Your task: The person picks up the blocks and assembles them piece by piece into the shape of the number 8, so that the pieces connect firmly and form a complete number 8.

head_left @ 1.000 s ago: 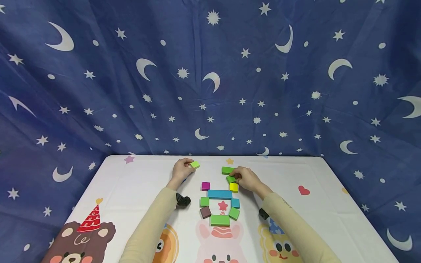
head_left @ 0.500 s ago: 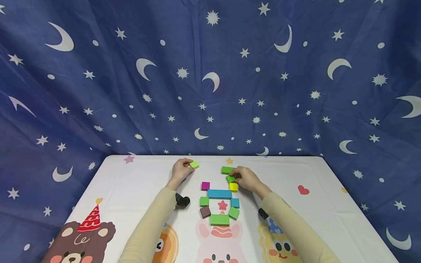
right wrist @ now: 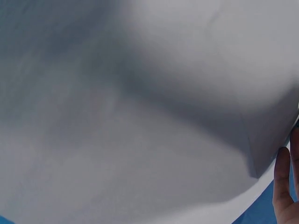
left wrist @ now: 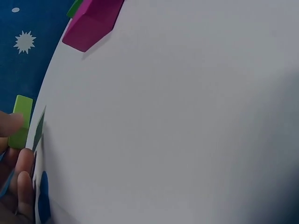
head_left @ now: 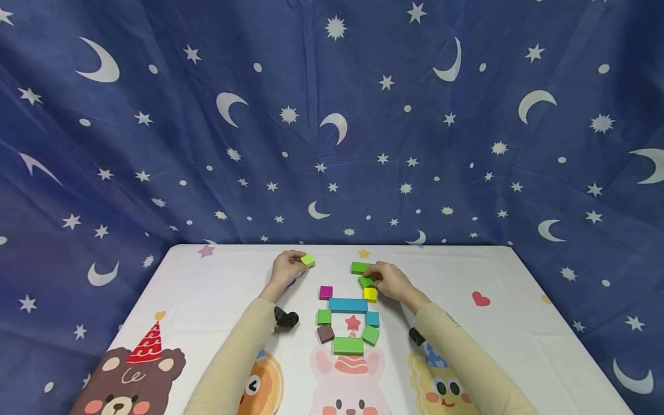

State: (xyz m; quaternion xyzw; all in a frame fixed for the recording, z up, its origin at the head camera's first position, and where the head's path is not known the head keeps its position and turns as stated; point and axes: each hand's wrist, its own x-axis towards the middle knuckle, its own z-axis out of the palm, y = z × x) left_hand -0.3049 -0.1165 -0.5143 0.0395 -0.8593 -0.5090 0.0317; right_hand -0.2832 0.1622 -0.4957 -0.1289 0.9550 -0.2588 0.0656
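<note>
My left hand (head_left: 287, 269) pinches a lime-green block (head_left: 308, 260) near the table's far edge. In the left wrist view the thumb lies across this lime-green block (left wrist: 19, 122), with fingers below it. My right hand (head_left: 391, 282) has its curled fingertips on a small green block (head_left: 365, 282), partly covering it. That block sits between a yellow block (head_left: 370, 294) and a longer green block (head_left: 360, 268). In the right wrist view only a few fingers (right wrist: 282, 179) show at the right edge, and the block is out of sight.
A blue bar (head_left: 348, 305), a magenta block (head_left: 325, 293), a brown block (head_left: 325, 332), a wide green block (head_left: 349, 346) and several smaller blocks form a ring-like outline. The white printed tablecloth (head_left: 207, 300) ends at a blue star-patterned curtain (head_left: 332, 173).
</note>
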